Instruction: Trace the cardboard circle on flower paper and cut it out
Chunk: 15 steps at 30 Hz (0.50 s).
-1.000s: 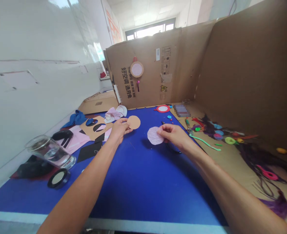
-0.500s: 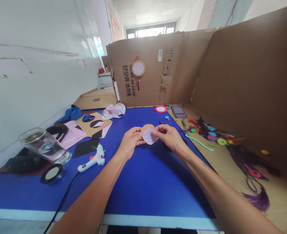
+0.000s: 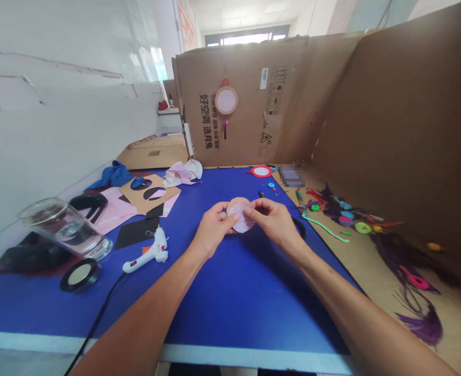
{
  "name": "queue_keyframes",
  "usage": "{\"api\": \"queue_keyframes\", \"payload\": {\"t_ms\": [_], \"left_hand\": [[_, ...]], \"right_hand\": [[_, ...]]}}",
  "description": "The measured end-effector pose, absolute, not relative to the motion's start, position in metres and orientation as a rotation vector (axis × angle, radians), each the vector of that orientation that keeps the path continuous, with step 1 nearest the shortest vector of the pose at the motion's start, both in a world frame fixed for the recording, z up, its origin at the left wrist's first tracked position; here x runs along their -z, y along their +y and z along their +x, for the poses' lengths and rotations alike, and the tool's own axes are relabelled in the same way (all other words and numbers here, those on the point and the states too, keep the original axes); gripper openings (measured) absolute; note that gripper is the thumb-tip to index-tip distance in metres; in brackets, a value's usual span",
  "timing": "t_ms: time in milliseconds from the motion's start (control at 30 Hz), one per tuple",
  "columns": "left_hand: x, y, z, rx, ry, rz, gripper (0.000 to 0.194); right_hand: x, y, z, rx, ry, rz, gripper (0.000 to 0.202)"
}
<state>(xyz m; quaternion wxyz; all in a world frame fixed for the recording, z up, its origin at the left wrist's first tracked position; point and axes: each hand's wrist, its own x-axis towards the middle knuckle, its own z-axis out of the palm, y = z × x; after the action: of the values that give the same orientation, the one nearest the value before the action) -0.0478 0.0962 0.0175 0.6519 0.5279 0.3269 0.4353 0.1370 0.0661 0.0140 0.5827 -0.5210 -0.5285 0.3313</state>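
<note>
Above the blue table, a pale purple patterned disc (image 3: 241, 221) lies over a tan cardboard disc (image 3: 238, 200), which shows along the top and left. My left hand (image 3: 214, 227) grips both discs at their left side, its thumb on the purple one and its fingers behind. At the upper right of the purple disc, my right hand (image 3: 273, 219) pinches the rim between thumb and forefinger. A white glue gun (image 3: 150, 253) lies to the left of my left forearm. Part of a dark round object (image 3: 299, 228) shows behind my right hand.
On the left are a glass jar (image 3: 69, 232), a tape roll (image 3: 80, 275), black paper (image 3: 136, 233) and cut cardboard (image 3: 150, 193). A red-rimmed disc (image 3: 262, 171) lies at the back. Purple tassels (image 3: 422, 318) and a green strip (image 3: 326, 228) lie right, before cardboard walls (image 3: 293, 99).
My left thumb has moved onto the face of the purple disc, which now overlaps more of the cardboard disc. The camera view has shifted slightly.
</note>
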Motion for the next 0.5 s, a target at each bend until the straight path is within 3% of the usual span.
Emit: {"api": "queue_keyframes", "payload": {"t_ms": [500], "left_hand": [[-0.0091, 0.0951, -0.0461, -0.984, 0.807, 1.290, 0.035]], "right_hand": [[-0.0161, 0.0612, 0.1293, -0.705, -1.296, -1.248, 0.026]]}}
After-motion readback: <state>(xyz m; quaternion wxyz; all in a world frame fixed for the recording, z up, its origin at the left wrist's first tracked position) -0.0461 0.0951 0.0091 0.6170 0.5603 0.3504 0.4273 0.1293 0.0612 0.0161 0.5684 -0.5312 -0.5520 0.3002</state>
